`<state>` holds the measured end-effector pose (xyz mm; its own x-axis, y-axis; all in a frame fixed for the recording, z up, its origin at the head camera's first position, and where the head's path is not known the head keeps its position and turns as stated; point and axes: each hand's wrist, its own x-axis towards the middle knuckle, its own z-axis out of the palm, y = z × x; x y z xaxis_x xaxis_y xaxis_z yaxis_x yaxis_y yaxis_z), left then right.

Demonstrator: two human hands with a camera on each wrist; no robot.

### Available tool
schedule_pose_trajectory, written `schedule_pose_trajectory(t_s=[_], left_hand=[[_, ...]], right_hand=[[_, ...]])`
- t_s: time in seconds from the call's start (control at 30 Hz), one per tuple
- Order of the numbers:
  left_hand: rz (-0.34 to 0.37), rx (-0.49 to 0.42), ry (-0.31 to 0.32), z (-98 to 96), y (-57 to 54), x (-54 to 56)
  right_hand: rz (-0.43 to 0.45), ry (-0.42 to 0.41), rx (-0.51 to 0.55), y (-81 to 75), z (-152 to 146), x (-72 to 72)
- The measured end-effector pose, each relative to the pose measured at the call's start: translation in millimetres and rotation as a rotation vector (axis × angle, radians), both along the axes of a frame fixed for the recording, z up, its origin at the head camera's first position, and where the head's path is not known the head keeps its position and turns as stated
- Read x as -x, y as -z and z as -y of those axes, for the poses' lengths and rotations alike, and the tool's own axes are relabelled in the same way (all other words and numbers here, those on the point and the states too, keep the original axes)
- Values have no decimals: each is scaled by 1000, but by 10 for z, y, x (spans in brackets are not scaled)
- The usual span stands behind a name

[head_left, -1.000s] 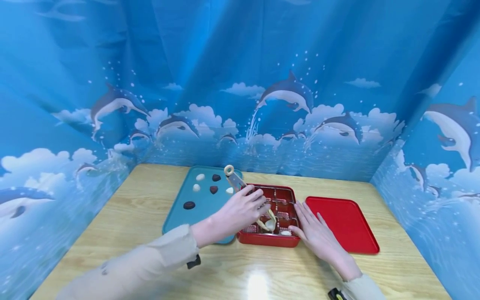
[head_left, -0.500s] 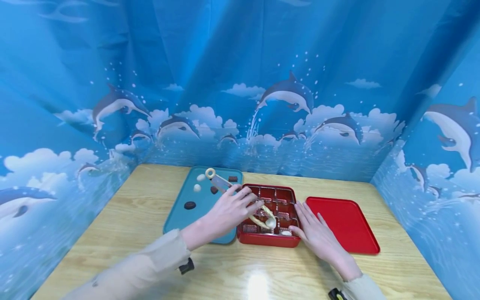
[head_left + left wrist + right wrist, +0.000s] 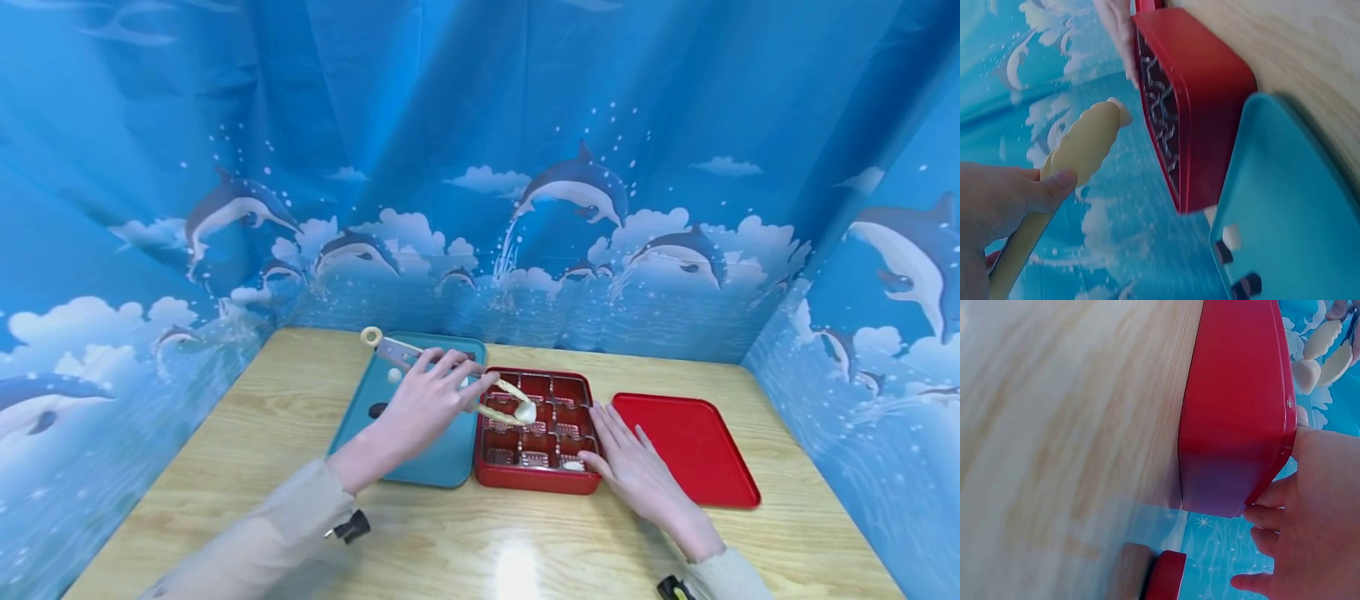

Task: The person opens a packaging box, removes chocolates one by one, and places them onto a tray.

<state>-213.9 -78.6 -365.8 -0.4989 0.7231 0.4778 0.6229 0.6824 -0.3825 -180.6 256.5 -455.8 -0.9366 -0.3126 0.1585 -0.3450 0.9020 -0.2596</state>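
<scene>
My left hand (image 3: 426,398) grips a pair of tongs (image 3: 1088,140) with cream-coloured tips. Pinched between those tips is a white chocolate-like piece (image 3: 1305,375). It hangs over the middle of a red box (image 3: 536,478), whose tray is split into compartments. Another white piece (image 3: 573,466) lies in the front right compartment, and a dark piece (image 3: 499,456) appears in the front left one. Along the box's right side rests my right hand (image 3: 643,477), its fingers extended against the rim; the right wrist view shows it touching the box edge.
Left of the box lies a teal tray (image 3: 431,467) bearing white and dark pieces, partly hidden behind my left hand. A red lid (image 3: 686,450) lies flat at the right. A blue dolphin-print curtain (image 3: 480,167) surrounds the wooden table (image 3: 465,542).
My left hand has drawn leftward, and the tongs now lie flatter. The white piece in them has risen from the front compartments toward the box's middle. My right hand has stayed put.
</scene>
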Motion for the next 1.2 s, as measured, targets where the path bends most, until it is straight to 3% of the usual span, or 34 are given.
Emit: schedule_pose_trajectory(t_s=[0.27,0.43,0.6,0.87,1.2], left_hand=[[-44,-70,-57,455,-59,43],[-38,-39,-119,716,-41,61],[-28,12,-132,886,37,97],[-32,134,-193,979,173,167],[23,128,-195,967,340,242]], right_hand=[[8,2,1,-12,3,4],[13,7,2,-24,-2,1],[10,9,4,-22,-3,3],[24,10,12,-14,-7,7],[20,3,2,1,-9,16]])
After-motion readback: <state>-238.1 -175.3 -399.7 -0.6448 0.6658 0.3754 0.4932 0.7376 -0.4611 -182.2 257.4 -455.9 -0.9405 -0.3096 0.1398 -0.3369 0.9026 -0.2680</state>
